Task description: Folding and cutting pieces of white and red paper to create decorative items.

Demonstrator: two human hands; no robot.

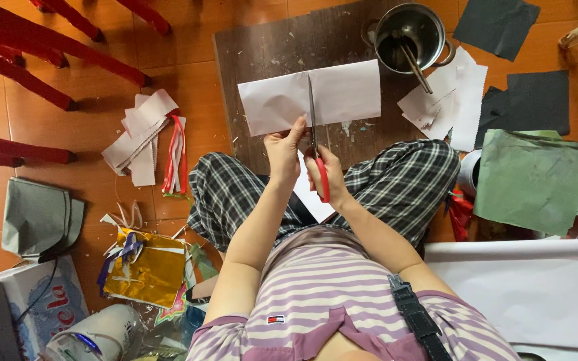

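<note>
Orange tiled floor (188, 93) underneath, with a dark wooden board (262, 47) laid over it and legs in checked trousers crossed at its near edge.

White paper (269, 100), folded, held up over the board and before the knees. Left hand (283, 152) pinching its lower edge, thumb and fingers closed on the sheet. Right hand (327, 175) wrapped round the red handles of scissors (313, 127), blades running up through the middle of the sheet, the cut looking near its top edge.

Best done, probably, by keeping the paper taut with the pinch close beside the blades, cutting in long strokes rather than snips, and feeding the sheet toward the blades so the line stays straight.

Outward from there:
- one steel pot (411, 37) at the far end of the board, a single stick (417, 67) leaning in it
- one heap of white scraps (446, 100) beside the pot
- two or three black sheets (533, 100), hard to separate where overlapping
- one green sheet (530, 180) on the right
- one bundle of white strips (138, 137) with red ribbon on the left
- one gold foil piece (147, 271) near the left knee
- several red chair legs (28, 67) at upper left, count unclear
</note>
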